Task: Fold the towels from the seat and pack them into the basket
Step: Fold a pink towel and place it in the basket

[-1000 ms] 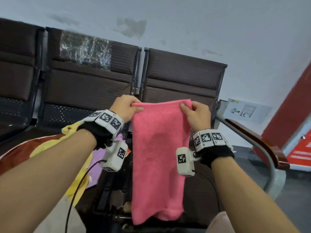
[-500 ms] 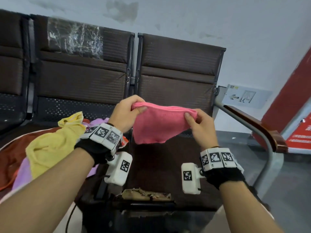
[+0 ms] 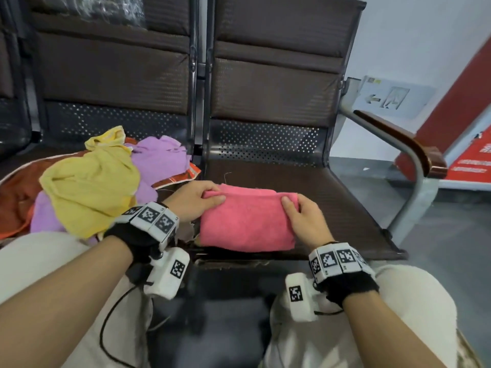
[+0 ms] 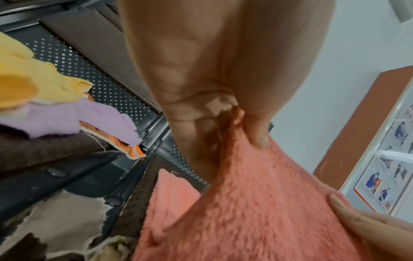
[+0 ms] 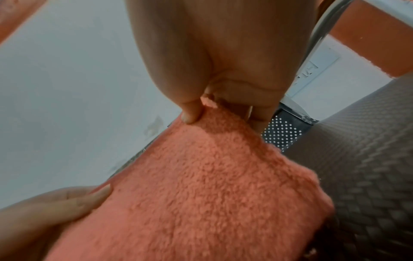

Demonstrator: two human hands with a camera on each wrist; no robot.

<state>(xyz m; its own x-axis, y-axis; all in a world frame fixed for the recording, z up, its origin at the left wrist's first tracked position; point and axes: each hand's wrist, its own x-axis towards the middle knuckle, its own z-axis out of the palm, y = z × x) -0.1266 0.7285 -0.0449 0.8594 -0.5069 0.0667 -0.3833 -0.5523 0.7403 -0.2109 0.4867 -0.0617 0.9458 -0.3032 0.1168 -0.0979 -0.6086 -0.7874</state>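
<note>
A pink towel (image 3: 247, 221) lies folded in half on the brown seat (image 3: 332, 203) in front of me. My left hand (image 3: 198, 200) pinches its far left corner between thumb and fingers. My right hand (image 3: 300, 213) pinches the far right corner the same way. The left wrist view has the pink towel (image 4: 257, 203) pulled up under my left thumb (image 4: 257, 139). The right wrist view has the pink towel (image 5: 201, 185) clamped under my right thumb (image 5: 190, 113). A yellow towel (image 3: 90, 181) and a purple towel (image 3: 159, 158) lie crumpled on the seat to the left. No basket is in view.
A dark red cloth (image 3: 16, 197) lies under the crumpled pile at the far left. A metal armrest with a wooden top (image 3: 414, 147) borders the seat on the right. The seat's front edge (image 3: 239, 261) is torn. My knees sit just below it.
The pink towel hung full length from both hands a second ago. Both hands brought it down and laid it folded in half on the seat, still holding the top corners.
</note>
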